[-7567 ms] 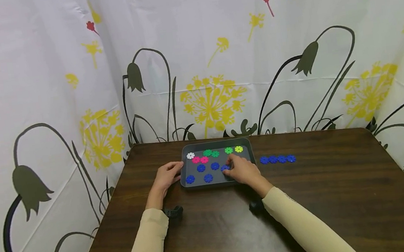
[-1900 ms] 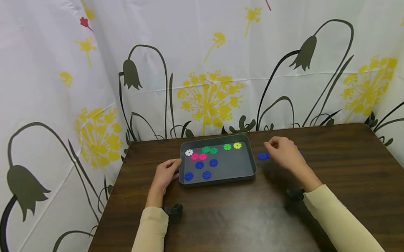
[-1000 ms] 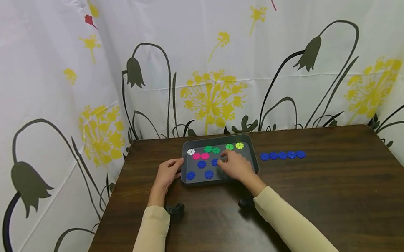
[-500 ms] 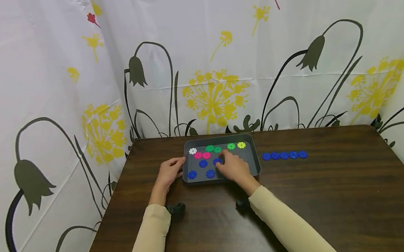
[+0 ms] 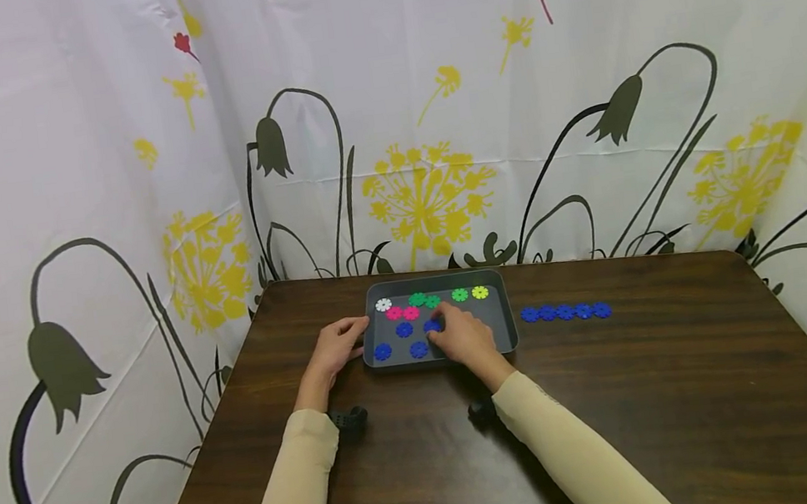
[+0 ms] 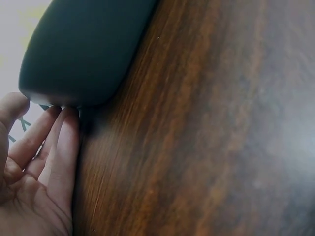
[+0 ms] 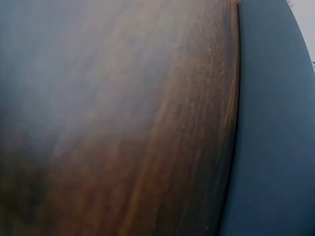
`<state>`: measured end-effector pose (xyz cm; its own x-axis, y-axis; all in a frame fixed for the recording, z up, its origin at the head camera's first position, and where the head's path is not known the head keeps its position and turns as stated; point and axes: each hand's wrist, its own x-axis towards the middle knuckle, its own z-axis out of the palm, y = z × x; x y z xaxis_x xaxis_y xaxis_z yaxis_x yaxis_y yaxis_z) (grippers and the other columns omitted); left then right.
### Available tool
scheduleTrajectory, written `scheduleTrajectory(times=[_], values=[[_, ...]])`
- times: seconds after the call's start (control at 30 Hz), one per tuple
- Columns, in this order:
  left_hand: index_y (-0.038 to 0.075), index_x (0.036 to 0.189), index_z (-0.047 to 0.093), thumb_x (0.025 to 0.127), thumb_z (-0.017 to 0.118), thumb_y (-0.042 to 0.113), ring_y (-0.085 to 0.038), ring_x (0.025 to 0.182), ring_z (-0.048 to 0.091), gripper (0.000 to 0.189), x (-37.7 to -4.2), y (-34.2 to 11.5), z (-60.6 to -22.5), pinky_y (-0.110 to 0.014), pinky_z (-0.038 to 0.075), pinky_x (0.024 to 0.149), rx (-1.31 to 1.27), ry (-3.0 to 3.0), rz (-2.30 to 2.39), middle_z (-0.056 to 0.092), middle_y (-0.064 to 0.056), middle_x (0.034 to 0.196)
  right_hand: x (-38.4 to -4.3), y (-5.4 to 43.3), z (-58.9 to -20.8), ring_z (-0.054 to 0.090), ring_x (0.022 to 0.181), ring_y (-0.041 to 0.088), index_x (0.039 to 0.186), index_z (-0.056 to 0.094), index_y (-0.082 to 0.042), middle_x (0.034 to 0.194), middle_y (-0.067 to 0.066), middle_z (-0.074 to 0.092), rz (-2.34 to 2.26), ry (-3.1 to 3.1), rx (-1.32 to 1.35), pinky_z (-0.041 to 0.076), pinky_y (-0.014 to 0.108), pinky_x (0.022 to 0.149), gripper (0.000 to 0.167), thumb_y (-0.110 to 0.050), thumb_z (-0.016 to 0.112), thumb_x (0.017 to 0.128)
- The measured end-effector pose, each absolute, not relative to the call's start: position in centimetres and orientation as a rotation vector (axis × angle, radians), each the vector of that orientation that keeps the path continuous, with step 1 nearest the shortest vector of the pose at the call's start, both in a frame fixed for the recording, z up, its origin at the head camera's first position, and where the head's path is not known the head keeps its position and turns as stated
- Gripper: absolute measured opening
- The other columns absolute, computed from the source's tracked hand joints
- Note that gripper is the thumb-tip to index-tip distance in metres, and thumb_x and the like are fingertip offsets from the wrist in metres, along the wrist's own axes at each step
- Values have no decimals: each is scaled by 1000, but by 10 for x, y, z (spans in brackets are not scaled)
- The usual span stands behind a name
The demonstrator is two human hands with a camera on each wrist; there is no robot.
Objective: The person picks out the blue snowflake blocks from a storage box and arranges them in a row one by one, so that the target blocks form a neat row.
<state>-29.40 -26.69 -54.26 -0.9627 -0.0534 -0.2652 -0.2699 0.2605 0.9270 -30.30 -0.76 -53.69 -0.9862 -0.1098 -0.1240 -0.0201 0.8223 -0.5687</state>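
Observation:
Inside a shallow grey tray (image 5: 441, 362) lie several flower-shaped plastic discs. My right hand (image 5: 465, 334) reaches over the tray, thumb and forefinger pinching the edge of a blue disc (image 5: 431, 327). More blue discs lie to its left, one at the front left corner (image 5: 382, 351), another nearer the middle (image 5: 419, 350). With fingers nearly straight, my left hand (image 5: 335, 346) touches the tray's left side; the left wrist view has its fingertips (image 6: 66, 118) against the outer wall. No part of the right hand shows in the right wrist view, only tray wall (image 7: 275, 123) and wood.
Five-petal-like rows aside, several blue discs (image 5: 565, 312) form a line on the brown table (image 5: 677, 386) right of the tray. Along the tray's back sit a white disc (image 5: 383, 305), pink discs (image 5: 394, 314), green discs (image 5: 418, 299) and a yellow disc (image 5: 480, 292). A flower-patterned curtain (image 5: 409, 49) hangs behind.
A blue disc went from the tray to the table line, lengthening it at the right end. The right hand came back over the tray and closed on another blue disc. The left hand stayed put.

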Motion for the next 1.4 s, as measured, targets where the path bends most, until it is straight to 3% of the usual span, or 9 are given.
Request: scheduleTrajectory(times=[0.33,0.67,0.93,1.17,1.4], values=[[4,148,63,111,60,42,-31,140,57,52,-295,-265,-545,-42,57,114,-302,2349,1791,57,-19,155,-307,-5,-538,70,121,33,128,67,-20,131,7,74,-962,2804,-51,55,60,102,36,-39,78,99],[4,148,63,112,60,41,-33,140,57,51,-293,-265,-545,-45,56,115,-290,2364,1789,57,-19,154,-307,-4,-539,69,114,30,117,69,-17,114,4,74,-1050,2786,-20,54,58,101,33,-34,84,94],[5,146,65,111,62,40,-32,136,60,49,-294,-266,-549,-42,59,111,-299,2358,1805,61,-18,150,-307,-2,-538,68,95,23,108,70,-19,100,0,72,-1075,2782,-31,57,49,87,22,-34,81,97],[6,147,64,112,60,41,-33,137,60,50,-294,-268,-549,-44,58,113,-296,2364,1798,60,-19,151,-306,4,-534,63,77,19,91,72,-18,84,-1,71,-1153,2739,-134,46,35,65,16,-31,79,98],[5,148,63,112,60,40,-33,137,60,50,-294,-267,-549,-44,58,113,-282,2374,1786,60,-19,150,-304,9,-531,65,67,14,93,73,-18,78,-4,73,-1201,2709,-188,47,32,61,15,-30,78,101]])
